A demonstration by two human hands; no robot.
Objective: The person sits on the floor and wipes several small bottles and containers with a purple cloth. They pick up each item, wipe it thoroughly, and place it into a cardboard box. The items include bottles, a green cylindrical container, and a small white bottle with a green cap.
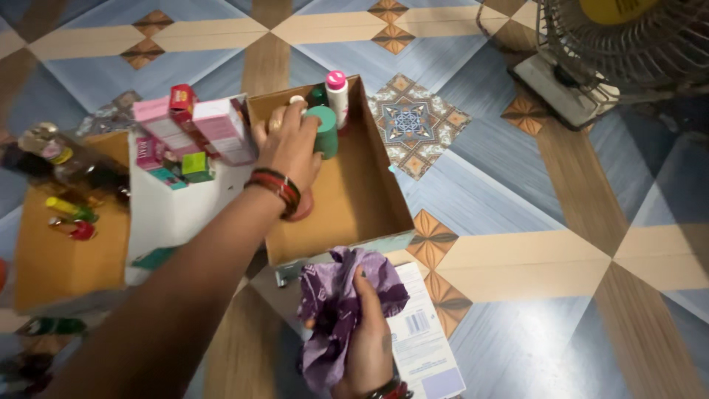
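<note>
While the left hand (292, 144) reaches into the open cardboard box (354, 199), its fingers wrap a green cylindrical container (323, 131) at the box's far end. Container stands upright, long axis vertical, top pointing up toward the camera; base is on or just above the box floor, can't tell which. Grip is closed around its left side, thumb side hidden. Wrist carries red and black bangles (277, 188).

Just behind the green container: a white bottle with a pink cap (337, 92), also upright, against the far wall of the box. A darker green item sits between them, mostly hidden.

Right hand (365, 347) is low in the frame, near the box's near wall, clenched on a crumpled purple plastic bag (336, 303). Bag bunches above and left of the fingers. Under it lies a flat white carton (425, 332), long axis running away from the camera, tilted slightly left.

Left of the box: a stack of pink and white cartons (199, 125), leaning, long axes roughly diagonal, with small green and red packs beside them. Farther left, a brown cardboard sheet (66, 251) holds small yellow, green and red bottles. Everything sits on the patterned floor (517, 185). A fan (628, 44) stands at top right, well apart from the box.
</note>
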